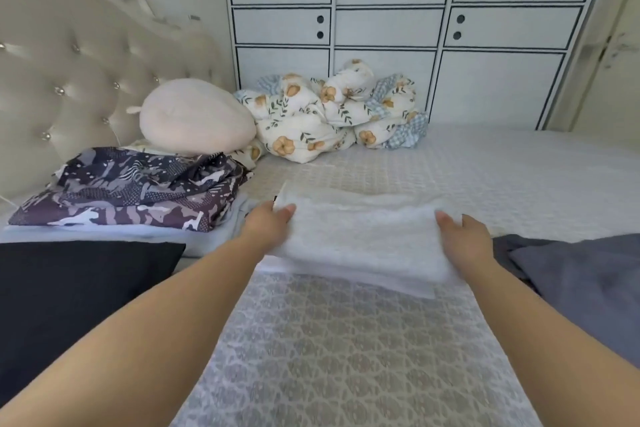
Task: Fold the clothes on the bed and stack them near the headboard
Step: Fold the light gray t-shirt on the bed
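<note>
A folded white garment (360, 239) lies in the middle of the bed (346, 357). My left hand (268, 222) holds its left end, thumb on top and fingers hidden under the fabric. My right hand (465, 236) holds the right end the same way. To the left, near the tufted headboard (69, 73), a folded purple patterned garment (131, 191) sits on a pale blue folded piece (207, 236). A black folded garment (76, 288) lies at the near left. A grey garment (581, 288) lies unfolded at the right.
A cream round pillow (194, 118) and a bundled floral duvet (332, 114) sit at the far side of the bed. White wardrobe doors (398, 10) stand behind it. Open mattress stretches to the far right.
</note>
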